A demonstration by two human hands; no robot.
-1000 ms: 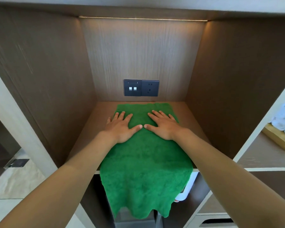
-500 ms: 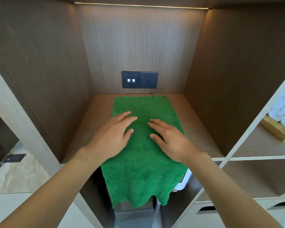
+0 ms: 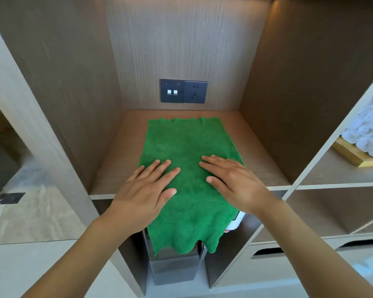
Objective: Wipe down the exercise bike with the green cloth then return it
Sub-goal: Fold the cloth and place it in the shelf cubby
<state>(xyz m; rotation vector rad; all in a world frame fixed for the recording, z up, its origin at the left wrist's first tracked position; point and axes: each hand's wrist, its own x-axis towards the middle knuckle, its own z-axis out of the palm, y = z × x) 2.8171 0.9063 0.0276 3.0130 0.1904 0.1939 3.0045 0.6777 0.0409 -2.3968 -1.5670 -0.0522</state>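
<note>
The green cloth (image 3: 187,147) lies spread flat on the wooden shelf (image 3: 116,168) of an open cubby, its near end hanging over the front edge. My left hand (image 3: 146,188) lies over the cloth's left side near the shelf's front edge, fingers straight. My right hand (image 3: 230,181) lies over the cloth's right side, fingers straight too. Whether the palms touch the cloth or hover just above it, I cannot tell. The exercise bike is out of view.
A dark socket panel (image 3: 183,90) sits on the cubby's back wall. Rolled white towels (image 3: 370,130) on a wooden tray (image 3: 353,157) fill the cubby to the right. A dark box (image 3: 172,267) and a white object (image 3: 235,222) stand below the shelf.
Both hands have slid back along the cloth toward the shelf's front edge and spread apart. More of the cloth's far end now shows.
</note>
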